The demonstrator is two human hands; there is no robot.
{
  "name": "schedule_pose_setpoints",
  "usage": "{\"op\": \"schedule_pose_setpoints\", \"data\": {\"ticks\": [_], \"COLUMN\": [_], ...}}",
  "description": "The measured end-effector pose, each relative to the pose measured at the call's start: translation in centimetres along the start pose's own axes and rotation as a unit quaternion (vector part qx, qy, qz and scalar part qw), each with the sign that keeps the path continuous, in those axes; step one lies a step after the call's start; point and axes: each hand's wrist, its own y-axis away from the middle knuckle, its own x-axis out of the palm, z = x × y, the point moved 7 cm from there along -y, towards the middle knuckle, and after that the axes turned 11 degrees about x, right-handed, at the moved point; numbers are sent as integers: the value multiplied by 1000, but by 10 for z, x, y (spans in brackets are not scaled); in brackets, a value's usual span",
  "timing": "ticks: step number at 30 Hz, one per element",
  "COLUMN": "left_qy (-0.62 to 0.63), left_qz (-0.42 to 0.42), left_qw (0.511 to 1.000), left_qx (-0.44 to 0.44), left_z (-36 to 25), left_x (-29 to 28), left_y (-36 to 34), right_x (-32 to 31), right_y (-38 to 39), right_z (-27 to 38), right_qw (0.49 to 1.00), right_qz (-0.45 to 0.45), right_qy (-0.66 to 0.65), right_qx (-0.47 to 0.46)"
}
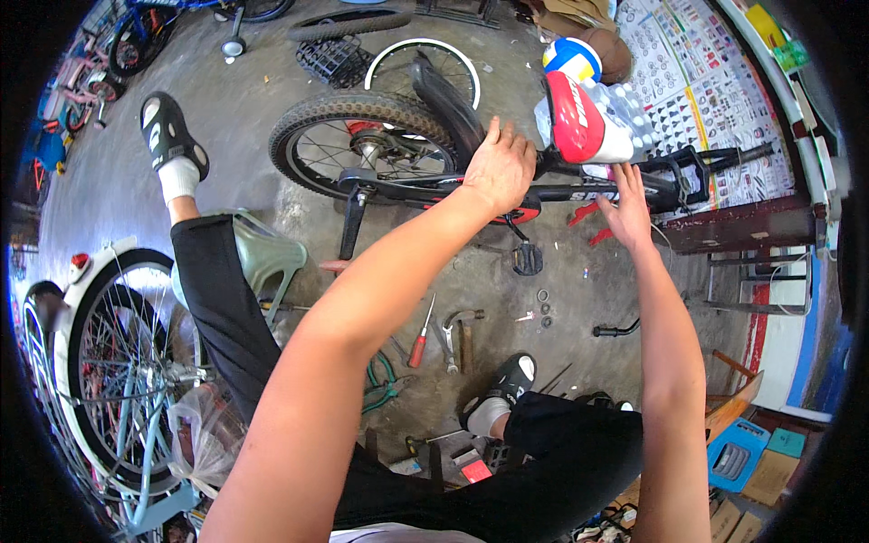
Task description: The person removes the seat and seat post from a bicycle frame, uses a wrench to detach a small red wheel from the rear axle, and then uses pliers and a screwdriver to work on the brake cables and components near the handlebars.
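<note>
Grey floor (244, 118) | screwdriver (417, 351), hammer (466, 348) | paper-covered table (742, 224), right | black bicycle (563, 194), centre

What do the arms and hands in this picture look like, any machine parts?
They're human: the left grip and right grip are simply ungloved hands. The left forearm and right forearm show no sleeves, watches, cables or markings.

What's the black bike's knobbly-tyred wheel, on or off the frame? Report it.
On: the wheel sits with its hub at the end of the black frame.
</note>
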Motion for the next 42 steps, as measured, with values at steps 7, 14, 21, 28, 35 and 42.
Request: {"op": "schedule_pose_setpoints", "data": {"ticks": [7,14,21,28,35,42], "left_qy": [175,422,497,497,413,346], "left_qz": [-224,-282,-92,-40,-75,-125], "left_qw": [959,824,809,833,884,920], "left_qx": [-5,-250,-301,-240,-209,-138], "left_z": [-17,-39,54,18,-13,-95], "left_x": [-52,-52,-113,-83,-109,-146], "left_y": [80,162,28,2,30,69], "right_x": [-2,-5,-7,-13,-47,-78], "right_y": [51,64,57,71,100,165], "right_z": [5,2,-17,-10,-34,43], "right_qw": [998,998,996,994,835,795], "right_qz": [-1,36,84,108,205,220], "right_qy": [43,41,40,-2,-476,-500], "right_qx": [-35,-29,-9,4,183,263]}}
